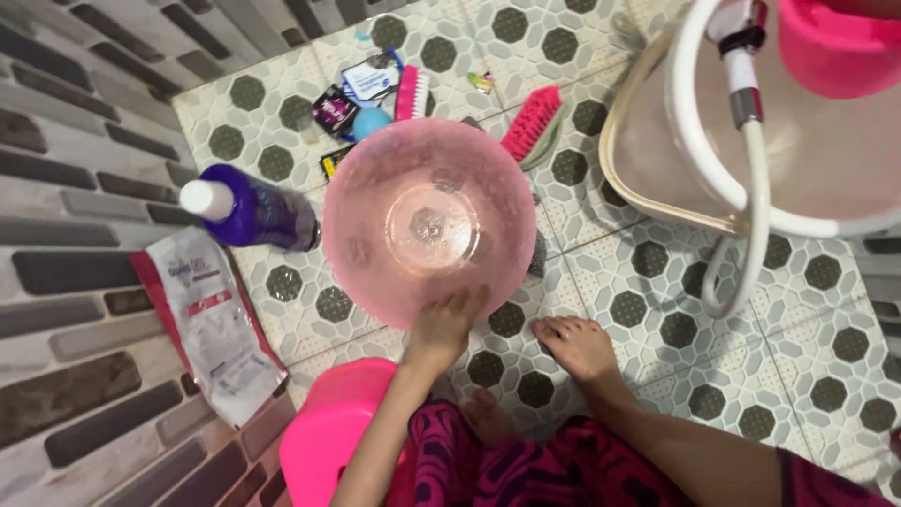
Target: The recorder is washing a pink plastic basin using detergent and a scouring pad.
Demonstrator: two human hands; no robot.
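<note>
While the person crouches on the hexagon-patterned tile floor [657, 310], the left hand [446, 324] grips the near rim of a translucent pink plastic basin [427, 221] standing on the tiles. Just beside it, the right hand [582, 347] lies flat on the floor, fingers spread, holding nothing. A purple bottle [253, 211] lies by the brick wall, and two pink scrub brushes [530, 122] rest beyond the basin.

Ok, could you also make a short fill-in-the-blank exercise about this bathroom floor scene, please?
1. The left hand grips the rim of the ___ bowl.
2. The purple bottle has a ___ cap.
3. The white hose hangs to the ___ of the bowl.

Missing words: pink; white; right
</note>
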